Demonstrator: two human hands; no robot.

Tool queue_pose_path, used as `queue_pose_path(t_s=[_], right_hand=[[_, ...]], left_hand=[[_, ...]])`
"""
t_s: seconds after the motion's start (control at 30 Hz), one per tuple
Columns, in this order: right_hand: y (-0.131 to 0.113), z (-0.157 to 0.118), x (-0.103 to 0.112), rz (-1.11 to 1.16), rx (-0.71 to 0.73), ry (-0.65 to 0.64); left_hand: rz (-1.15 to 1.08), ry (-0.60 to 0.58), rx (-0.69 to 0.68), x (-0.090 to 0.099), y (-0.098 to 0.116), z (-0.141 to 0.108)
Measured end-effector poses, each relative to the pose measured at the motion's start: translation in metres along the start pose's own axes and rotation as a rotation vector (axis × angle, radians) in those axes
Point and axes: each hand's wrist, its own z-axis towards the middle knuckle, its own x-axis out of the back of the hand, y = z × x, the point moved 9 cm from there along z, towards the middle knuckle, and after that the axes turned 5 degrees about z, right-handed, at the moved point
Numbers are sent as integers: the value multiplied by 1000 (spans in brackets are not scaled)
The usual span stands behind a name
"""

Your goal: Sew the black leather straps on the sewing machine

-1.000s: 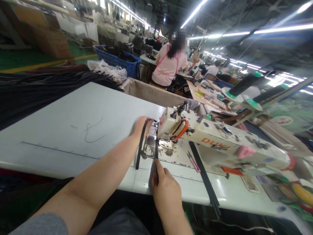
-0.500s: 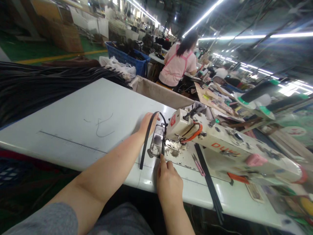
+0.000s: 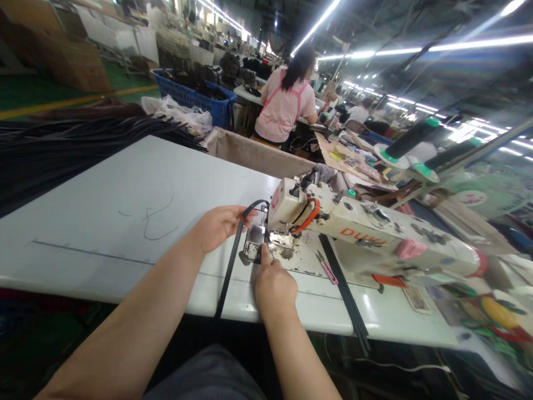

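A narrow black strap [image 3: 231,264] arches up beside the sewing machine [image 3: 333,222] and bends over into its needle area; its other end hangs down across the table's front edge. My left hand [image 3: 220,226] has its fingers closed on the strap near the top of the bend, left of the machine head. Just in front of the needle area, my right hand [image 3: 275,286] rests with the index finger stretched to the metal plate [image 3: 255,241] and its other fingers curled. Whatever lies under that fingertip is hidden.
Pink-handled thread snips [image 3: 327,269] and several black strips [image 3: 345,294] lie on the table [image 3: 104,194] under the machine arm. Many black straps [image 3: 62,150] are heaped at left. Behind are a fabric-lined bin [image 3: 254,153], a blue basket [image 3: 187,97] and a seated person [image 3: 283,105].
My left hand has drawn back leftward from behind the metal plate. The strap's loose end now reaches lower, past the table edge. The camera view has shifted, so the scene sits further left.
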Motion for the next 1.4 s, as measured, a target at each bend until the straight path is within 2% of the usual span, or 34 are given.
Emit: queue_pose_path(t_s=[0.07, 0.13, 0.3, 0.57, 0.63, 0.73, 0.8, 0.9, 0.97, 1.1, 1.4], right_hand=[[0, 4, -1, 19, -26, -26], [0, 8, -2, 33, -48, -61], [4, 14, -9, 71, -98, -130], [12, -9, -8, 143, 10, 112], [15, -19, -5, 269, 30, 164], [16, -33, -1, 617, 33, 187], [10, -42, -4, 921, 46, 115], [-12, -59, -17, 1358, 102, -141], [-21, -74, -25, 1525, 110, -299], [-10, -105, -38, 1528, 83, -479], [69, -161, -81, 1517, -118, -585]], left_hand=[[-7, -20, 82, 0, -3, -20], [73, 14, 155, 6, -8, -37], [254, 78, 232, 17, -22, -59], [294, 98, 287, 18, -31, -75], [299, 84, 284, 14, -32, -75], [277, 42, 282, 3, -34, -72], [246, 22, 290, -7, -36, -70], [230, 35, 292, -18, -35, -65], [226, 78, 269, -21, -32, -61], [192, 207, 184, -13, -23, -51], [21, 499, 55, 13, -14, -42]])
